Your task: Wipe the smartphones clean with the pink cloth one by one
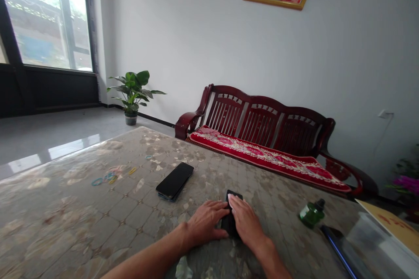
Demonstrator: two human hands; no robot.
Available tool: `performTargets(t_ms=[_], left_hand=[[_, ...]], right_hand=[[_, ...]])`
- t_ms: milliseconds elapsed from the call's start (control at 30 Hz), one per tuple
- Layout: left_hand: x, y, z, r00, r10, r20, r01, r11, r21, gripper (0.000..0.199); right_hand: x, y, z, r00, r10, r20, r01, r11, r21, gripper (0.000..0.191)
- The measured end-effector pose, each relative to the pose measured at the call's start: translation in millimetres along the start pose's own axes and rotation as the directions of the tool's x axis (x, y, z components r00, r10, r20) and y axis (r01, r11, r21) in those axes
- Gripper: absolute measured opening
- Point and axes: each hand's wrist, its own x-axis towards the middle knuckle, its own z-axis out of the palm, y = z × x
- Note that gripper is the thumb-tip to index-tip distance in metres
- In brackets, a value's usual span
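A black phone (225,225) lies flat on the patterned tabletop (131,231), low in the middle of the head view. My left hand (205,222) rests along its left side, the thumb and fingers spread around that edge. Over the phone's upper right part lies my right hand (245,218), its fingers pressed together on something small and white (230,199) against the screen. Both hands cover much of the phone. A second dark phone (176,179) lies to the left, on top of another flat item, touched by neither hand.
Several colored bands (111,176) lie at the left. A green bottle (310,213), a blue-edged dark object (338,250) and a clear plastic box (373,244) are at the right. Crumpled pale material (183,268) is near the front edge. A red wooden bench (262,115) stands beyond the table.
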Motion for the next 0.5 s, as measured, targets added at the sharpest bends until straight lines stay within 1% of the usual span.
performTargets(t_ms=[133, 200, 300, 433, 500], left_hand=[[1, 0, -0.3, 1.0, -0.024, -0.013, 0.024, 1.0, 0.001, 0.061], [2, 0, -2.4, 0.999, -0.031, -0.015, 0.031, 1.0, 0.002, 0.06], [4, 2, -6.0, 1.0, -0.029, -0.004, 0.029, 1.0, 0.001, 0.058], [5, 3, -8.1, 1.0, -0.007, 0.0, 0.007, 1.0, -0.011, 0.053], [5, 2, -7.2, 1.0, -0.012, -0.006, 0.012, 1.0, -0.017, 0.054]], right_hand=[[20, -1, -5, 0.999, 0.051, 0.015, -0.051, 0.998, -0.047, 0.056], [23, -4, -5, 0.997, 0.081, 0.017, -0.079, 0.995, -0.066, 0.056], [12, -9, 0, 0.997, 0.075, 0.012, -0.074, 0.995, -0.064, 0.056], [-10, -10, 5, 1.0, -0.01, -0.007, 0.01, 0.999, -0.033, 0.056], [-11, -6, 5, 1.0, -0.016, -0.007, 0.015, 0.999, -0.037, 0.055]])
